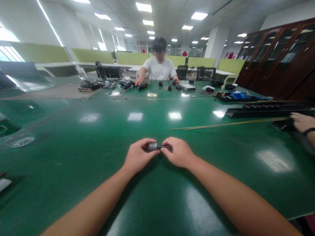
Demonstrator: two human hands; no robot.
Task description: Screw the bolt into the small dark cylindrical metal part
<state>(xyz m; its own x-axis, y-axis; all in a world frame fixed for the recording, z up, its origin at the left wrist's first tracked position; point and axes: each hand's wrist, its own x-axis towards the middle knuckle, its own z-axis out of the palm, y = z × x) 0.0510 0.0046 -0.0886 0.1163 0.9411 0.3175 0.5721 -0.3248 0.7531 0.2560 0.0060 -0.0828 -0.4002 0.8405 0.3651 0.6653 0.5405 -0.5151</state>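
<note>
Just above the green table (98, 141), near the middle of the head view, my left hand (140, 154) has its thumb and fingers closed around a small grey cylinder (153, 146) with dark ends. A thin dark shaft (159, 147) sticks out of the cylinder toward the right. My right hand (177, 152) pinches the far end of this shaft between thumb and fingers. The two hands are close together, thumbs nearly meeting. What lies behind the fingertips is hidden.
Across the table sits a person in a white shirt (159, 70), with tools and small black parts (170, 88) nearby. Long thin rods (221, 124) reach in from the right, beside a black rail (265, 110) and another person's hand (301, 122). Clear plastic (22, 139) lies left.
</note>
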